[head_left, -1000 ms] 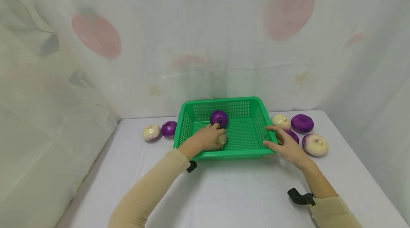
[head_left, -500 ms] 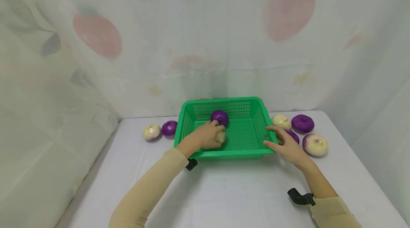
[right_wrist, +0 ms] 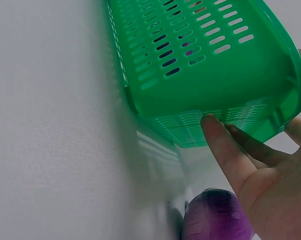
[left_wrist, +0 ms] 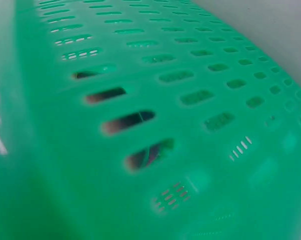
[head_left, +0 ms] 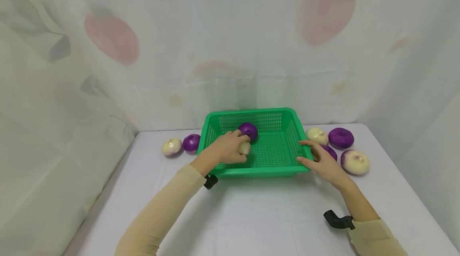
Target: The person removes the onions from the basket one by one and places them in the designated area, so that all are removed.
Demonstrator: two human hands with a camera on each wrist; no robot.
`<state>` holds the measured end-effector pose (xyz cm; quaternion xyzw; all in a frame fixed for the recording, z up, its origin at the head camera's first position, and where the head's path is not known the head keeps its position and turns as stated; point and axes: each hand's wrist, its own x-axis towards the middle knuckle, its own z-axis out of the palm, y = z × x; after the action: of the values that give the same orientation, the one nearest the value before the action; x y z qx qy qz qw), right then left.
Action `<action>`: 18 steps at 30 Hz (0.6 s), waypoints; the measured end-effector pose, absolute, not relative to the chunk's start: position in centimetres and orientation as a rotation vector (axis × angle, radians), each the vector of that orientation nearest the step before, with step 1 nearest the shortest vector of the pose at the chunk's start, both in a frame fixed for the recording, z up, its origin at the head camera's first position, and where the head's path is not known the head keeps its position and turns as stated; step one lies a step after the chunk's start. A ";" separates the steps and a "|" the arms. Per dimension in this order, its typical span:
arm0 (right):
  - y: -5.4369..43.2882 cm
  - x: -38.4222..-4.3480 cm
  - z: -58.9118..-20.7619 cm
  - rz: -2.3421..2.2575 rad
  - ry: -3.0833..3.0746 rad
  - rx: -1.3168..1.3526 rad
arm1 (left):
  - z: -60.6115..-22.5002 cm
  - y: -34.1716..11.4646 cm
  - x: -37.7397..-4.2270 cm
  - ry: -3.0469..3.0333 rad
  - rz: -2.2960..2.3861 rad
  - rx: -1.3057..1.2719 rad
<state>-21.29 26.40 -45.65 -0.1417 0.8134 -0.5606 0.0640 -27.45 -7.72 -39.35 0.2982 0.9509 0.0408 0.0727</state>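
In the head view a green plastic basket (head_left: 267,171) with slotted walls stands at the back of the table. My left hand (head_left: 228,148) reaches over its front left rim and holds a pale onion (head_left: 244,148) inside, fingers curled round it. Just behind those fingers a purple onion (head_left: 248,131) lies against the back wall. My right hand (head_left: 325,164) grips the basket's right side, some fingers over the rim and others against the outer wall, as the right wrist view shows. The left wrist view is filled by the basket wall (left_wrist: 80,165), which mostly hides the hand.
Left of the basket lie a pale onion (head_left: 171,147) and a purple onion (head_left: 192,143). To its right are two pale onions, one near the back (head_left: 317,136), and two purple ones, the farther (head_left: 341,138) by the table's back edge. A white curtain hangs behind.
My left hand has shifted slightly left and up in the head view, carrying the pale onion with it. The right hand keeps its hold on the basket.
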 end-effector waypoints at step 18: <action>26.4 -21.4 -45.9 -1.722 2.422 -0.443 | -37.4 -10.3 -26.3 2.951 0.122 0.983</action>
<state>-21.41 26.42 -45.87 -0.1470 0.8042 -0.5718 0.0687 -26.26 -10.28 -37.37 0.3157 0.9479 0.0393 0.0142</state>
